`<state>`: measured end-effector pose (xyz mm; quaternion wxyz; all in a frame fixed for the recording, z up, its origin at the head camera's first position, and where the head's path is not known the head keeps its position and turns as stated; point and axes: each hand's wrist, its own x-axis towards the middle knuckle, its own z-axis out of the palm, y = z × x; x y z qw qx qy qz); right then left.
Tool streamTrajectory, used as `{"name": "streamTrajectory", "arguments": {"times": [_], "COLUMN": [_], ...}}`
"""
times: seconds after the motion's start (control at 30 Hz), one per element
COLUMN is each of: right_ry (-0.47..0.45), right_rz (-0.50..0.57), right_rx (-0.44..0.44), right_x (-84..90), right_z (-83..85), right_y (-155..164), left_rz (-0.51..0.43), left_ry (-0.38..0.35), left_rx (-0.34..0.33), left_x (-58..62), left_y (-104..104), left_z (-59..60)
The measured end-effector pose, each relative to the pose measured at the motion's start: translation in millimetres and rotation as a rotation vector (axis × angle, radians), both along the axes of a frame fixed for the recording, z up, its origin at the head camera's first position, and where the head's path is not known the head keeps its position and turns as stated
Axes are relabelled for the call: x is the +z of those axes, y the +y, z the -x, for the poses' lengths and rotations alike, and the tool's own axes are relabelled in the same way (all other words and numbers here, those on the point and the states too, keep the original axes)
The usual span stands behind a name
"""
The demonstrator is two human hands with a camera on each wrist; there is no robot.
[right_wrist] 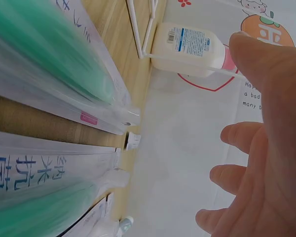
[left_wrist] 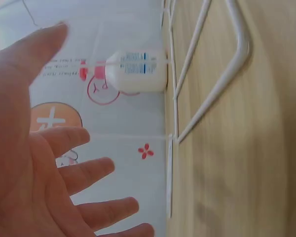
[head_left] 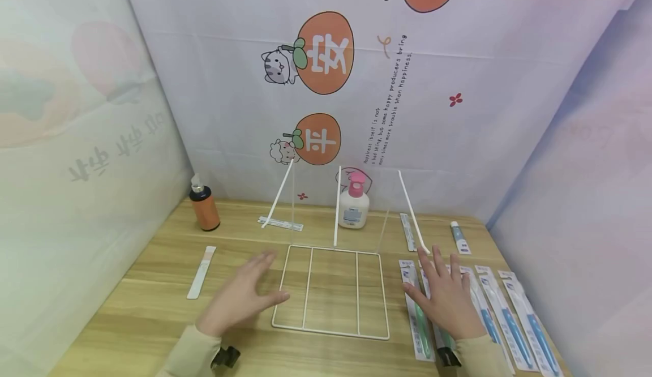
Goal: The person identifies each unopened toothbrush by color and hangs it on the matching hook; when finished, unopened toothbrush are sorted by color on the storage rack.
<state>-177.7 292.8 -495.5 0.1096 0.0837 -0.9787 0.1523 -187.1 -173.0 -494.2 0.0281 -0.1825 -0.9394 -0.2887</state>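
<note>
A white wire rack (head_left: 331,333) stands at the middle of the table, its base flat and thin bars rising at the back. My left hand (head_left: 244,295) hovers just left of the base, fingers spread and thumb pointing toward the wire; nothing is in its palm. On the other side, my right hand (head_left: 448,298) is held with fingers spread over packaged toothbrushes (head_left: 421,331), partly hiding some. The right wrist view shows green-handled toothbrush packs (right_wrist: 54,49) close below that hand, its fingers apart from them. Blue-handled packs (head_left: 517,331) lie farther right.
Behind the rack is a white pump bottle (head_left: 353,210) with a pink top. An orange bottle (head_left: 205,210) stands at back left, a small tube (head_left: 460,238) at back right. Slim flat packets (head_left: 201,272) lie around the rack. Printed cloth (head_left: 229,111) walls the table's back and sides.
</note>
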Motion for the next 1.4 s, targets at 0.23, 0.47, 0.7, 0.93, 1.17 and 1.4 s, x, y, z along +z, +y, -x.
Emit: {"name": "streamTrajectory", "arguments": {"times": [0.23, 0.47, 0.7, 0.93, 1.17, 1.4], "right_ry": [0.008, 0.005, -0.031, -0.058, -0.116, -0.129], "right_rz": [-0.003, -0.016, 0.043, 0.156, 0.17, 0.17], "right_rx": [0.001, -0.001, 0.017, 0.042, 0.07, 0.085], "right_x": [-1.6, 0.6, -6.9, -17.6, -26.7, -36.9], "right_z": [1.7, 1.4, 10.7, 29.9, 46.1, 57.3], "right_y": [1.6, 2.3, 8.2, 19.3, 26.0, 29.5], "left_rz": [-0.062, -0.083, 0.063, 0.117, 0.108, 0.123], "left_ry": [-0.077, -0.117, -0.073, -0.021, -0.031, -0.046], "left_rx": [-0.032, 0.0, -0.016, -0.034, -0.069, -0.084], "left_x": [-6.1, -17.1, -33.5, -35.5, -34.0, -30.7], "left_y": [4.4, 3.8, 1.3, 1.2, 0.8, 1.8], "left_z": [-12.3, -22.2, -28.0, -29.1, -28.4, -28.4]}}
